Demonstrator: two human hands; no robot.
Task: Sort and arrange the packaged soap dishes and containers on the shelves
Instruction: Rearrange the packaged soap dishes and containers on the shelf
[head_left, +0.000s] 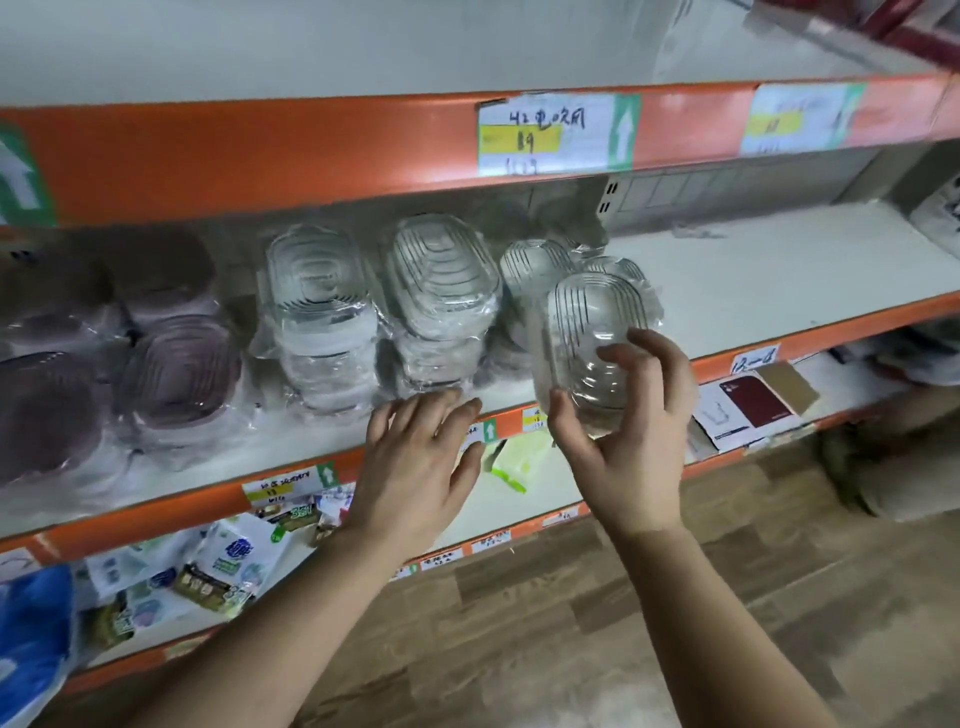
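Right hand: my right hand (623, 431) grips a clear ribbed soap dish (592, 332) in plastic wrap, thumb on its left side, fingers curled over its right.
Held dish: it is upright, in front of the middle shelf (779, 270), just beside the smaller clear dishes (535, 265) standing at the back.
Left hand: my left hand (421, 467) is flat and spread, holding nothing, fingertips at the shelf's front edge below the clear stacks; I cannot tell if they touch.
Clear stacks: two wrapped piles (322, 312) stand side by side in the middle of the shelf.
Purple dishes: wrapped purple ones (176, 374) are heaped at the left end.
Shelf above: orange edge with a handwritten price label (545, 135).
Shelf below: loose packets (223, 561) at left, a red phone case (753, 400) at right.
Floor: wood-look planks (571, 623).
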